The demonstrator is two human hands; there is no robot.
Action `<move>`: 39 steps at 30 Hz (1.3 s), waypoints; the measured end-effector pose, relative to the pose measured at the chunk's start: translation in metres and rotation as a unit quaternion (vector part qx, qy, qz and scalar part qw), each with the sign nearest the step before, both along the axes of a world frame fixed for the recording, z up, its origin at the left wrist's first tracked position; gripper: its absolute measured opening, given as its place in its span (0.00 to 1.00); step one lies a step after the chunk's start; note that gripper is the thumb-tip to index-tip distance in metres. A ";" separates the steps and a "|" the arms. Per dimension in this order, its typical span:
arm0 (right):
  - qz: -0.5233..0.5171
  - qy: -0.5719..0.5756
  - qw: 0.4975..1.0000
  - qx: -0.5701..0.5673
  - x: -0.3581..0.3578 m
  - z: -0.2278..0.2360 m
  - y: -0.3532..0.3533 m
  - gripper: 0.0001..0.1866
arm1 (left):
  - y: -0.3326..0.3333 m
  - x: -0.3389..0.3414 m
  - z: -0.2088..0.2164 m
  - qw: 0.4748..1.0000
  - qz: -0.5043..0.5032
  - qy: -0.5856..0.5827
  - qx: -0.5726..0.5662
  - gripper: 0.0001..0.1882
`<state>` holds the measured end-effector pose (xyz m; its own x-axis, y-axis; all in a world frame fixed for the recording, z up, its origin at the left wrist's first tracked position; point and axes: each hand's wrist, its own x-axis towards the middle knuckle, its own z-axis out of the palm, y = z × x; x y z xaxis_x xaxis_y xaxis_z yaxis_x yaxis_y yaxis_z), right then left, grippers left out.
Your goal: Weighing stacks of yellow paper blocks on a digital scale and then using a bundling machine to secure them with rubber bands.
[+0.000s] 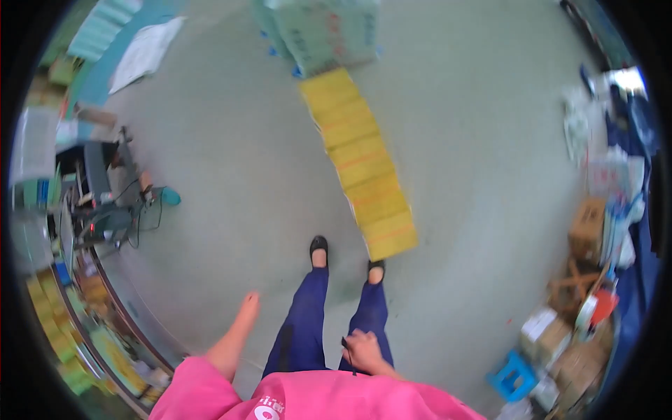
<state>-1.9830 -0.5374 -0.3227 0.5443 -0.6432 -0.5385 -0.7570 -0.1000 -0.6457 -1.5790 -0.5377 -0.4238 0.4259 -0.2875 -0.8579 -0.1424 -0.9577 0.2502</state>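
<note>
My left arm hangs out to the left, with my left hand [250, 301] small and smeared at its end; its fingers cannot be made out, and it is over bare floor. In front of my right thigh, my right hand [363, 350] is closed around a small black object [345, 343], from which a thin dark cord hangs. Most of that object is hidden in the hand. Ahead of my feet a slanting row of yellow bundles [371, 168] lies end to end, its near end beside my right shoe [376, 267]. Neither hand touches it.
Pale green-white sacks [325, 31] stand at the row's far end. On the left are a dark machine [98, 175] with cables and shelving [112, 301] with yellow goods. Cardboard boxes [588, 227], a blue stool [514, 376] and bags crowd the right edge.
</note>
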 end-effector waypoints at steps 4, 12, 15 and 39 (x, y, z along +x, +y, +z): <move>0.080 -0.058 0.967 0.237 0.030 0.017 0.000 0.17 | 0.172 0.015 0.078 0.991 0.096 -0.089 -0.013 0.21; 0.344 -0.211 0.915 -0.028 0.018 -0.044 -0.090 0.13 | 0.365 -0.215 0.103 0.878 0.474 0.046 0.040 0.19; 0.392 -0.134 0.910 -0.018 0.082 -0.040 -0.123 0.14 | 0.373 -0.245 0.071 0.982 0.115 -0.042 -0.143 0.17; 0.434 0.141 0.879 0.140 0.767 -0.057 -0.069 0.19 | 0.463 0.257 0.116 0.672 0.716 -0.065 -0.177 0.14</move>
